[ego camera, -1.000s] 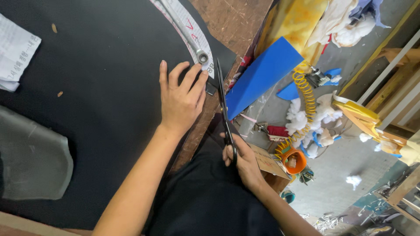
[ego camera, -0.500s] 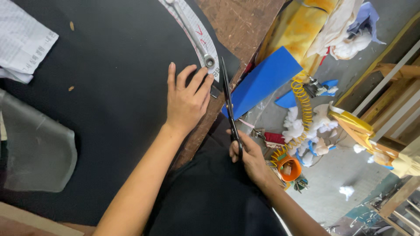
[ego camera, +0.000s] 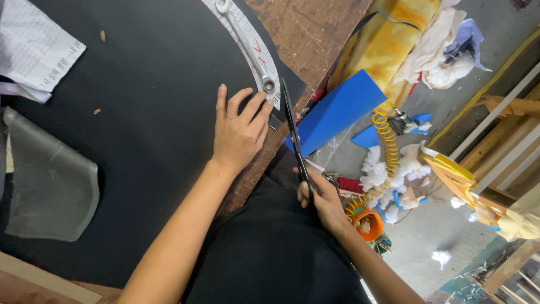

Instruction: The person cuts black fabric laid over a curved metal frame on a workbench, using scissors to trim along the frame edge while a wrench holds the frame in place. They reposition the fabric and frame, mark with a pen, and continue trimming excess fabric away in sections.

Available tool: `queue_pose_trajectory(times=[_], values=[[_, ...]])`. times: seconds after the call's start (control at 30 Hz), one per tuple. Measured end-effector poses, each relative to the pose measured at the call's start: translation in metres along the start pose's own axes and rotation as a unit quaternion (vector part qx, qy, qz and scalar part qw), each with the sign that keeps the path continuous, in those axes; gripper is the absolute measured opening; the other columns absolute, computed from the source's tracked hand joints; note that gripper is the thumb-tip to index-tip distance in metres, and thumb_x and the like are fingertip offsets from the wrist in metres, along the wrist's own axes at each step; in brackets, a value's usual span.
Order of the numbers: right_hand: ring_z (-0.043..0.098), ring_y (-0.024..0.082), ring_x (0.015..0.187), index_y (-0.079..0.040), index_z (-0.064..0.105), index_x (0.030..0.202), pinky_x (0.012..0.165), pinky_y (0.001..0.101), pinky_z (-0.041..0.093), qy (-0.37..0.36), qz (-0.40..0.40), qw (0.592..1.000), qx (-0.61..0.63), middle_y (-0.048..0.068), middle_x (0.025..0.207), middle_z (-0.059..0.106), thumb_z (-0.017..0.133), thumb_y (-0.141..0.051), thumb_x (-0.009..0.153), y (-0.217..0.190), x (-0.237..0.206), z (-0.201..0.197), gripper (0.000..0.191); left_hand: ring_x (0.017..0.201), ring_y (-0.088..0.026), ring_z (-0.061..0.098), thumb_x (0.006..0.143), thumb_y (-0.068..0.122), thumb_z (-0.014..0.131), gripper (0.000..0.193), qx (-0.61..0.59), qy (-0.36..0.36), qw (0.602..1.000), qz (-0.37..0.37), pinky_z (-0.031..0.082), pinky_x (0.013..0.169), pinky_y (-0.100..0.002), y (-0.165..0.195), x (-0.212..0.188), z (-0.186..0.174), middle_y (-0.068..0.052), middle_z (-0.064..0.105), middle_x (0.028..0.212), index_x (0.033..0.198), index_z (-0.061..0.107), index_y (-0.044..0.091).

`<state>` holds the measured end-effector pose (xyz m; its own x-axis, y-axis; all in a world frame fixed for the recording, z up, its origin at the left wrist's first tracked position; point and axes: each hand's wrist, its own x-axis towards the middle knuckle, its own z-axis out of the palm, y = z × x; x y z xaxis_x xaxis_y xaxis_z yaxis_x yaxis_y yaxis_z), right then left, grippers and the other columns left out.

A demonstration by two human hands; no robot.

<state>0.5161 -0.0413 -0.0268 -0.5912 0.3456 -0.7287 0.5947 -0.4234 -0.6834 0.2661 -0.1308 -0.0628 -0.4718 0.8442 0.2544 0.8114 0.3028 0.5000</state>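
Head view: I read the step as cutting the black sheet along the curved paper pattern, weighted by a wrench on the bench. Left hand lies flat, fingers spread, pinning the sheet. Right hand has its fingers clamped through the scissors handles, blades at the sheet's edge. Next cut needs the blades following the curve, in my judgement.
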Motion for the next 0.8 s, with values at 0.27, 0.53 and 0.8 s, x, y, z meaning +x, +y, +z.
queue_pose_trajectory(times=[0.27,0.53,0.8], values=[[0.055,0.008,0.065,-0.006,0.058,0.141,0.061,0.0230,0.044,0.015,-0.011,1.000,0.006,0.002,0.077,0.061,0.060,-0.030,0.100,-0.001,0.020,-0.002,0.048,0.133,-0.029,0.050,0.092,0.015,0.077,0.035,0.001,0.001,1.000,0.001,0.022,0.125,-0.062,-0.001,-0.003,0.003,-0.004,0.062,0.135,0.126,0.072,0.009],[0.054,0.007,0.065,-0.005,0.060,0.139,0.062,0.0220,0.043,-0.011,-0.020,1.000,-0.005,0.000,0.076,0.059,0.059,-0.027,0.102,-0.020,0.027,-0.013,0.042,0.134,-0.029,0.049,0.092,0.015,0.076,0.035,0.006,0.003,1.000,0.003,0.021,0.125,-0.062,-0.001,-0.006,0.002,-0.004,0.062,0.135,0.126,0.072,0.009],[0.055,0.008,0.064,-0.007,0.063,0.135,0.059,0.0217,0.042,-0.020,-0.002,0.999,-0.028,0.000,0.076,0.061,0.061,-0.029,0.100,-0.043,0.027,-0.027,0.042,0.133,-0.029,0.050,0.091,0.015,0.076,0.036,0.020,0.013,1.000,-0.001,0.023,0.124,-0.061,0.004,-0.002,-0.002,-0.005,0.062,0.135,0.126,0.071,0.008]])
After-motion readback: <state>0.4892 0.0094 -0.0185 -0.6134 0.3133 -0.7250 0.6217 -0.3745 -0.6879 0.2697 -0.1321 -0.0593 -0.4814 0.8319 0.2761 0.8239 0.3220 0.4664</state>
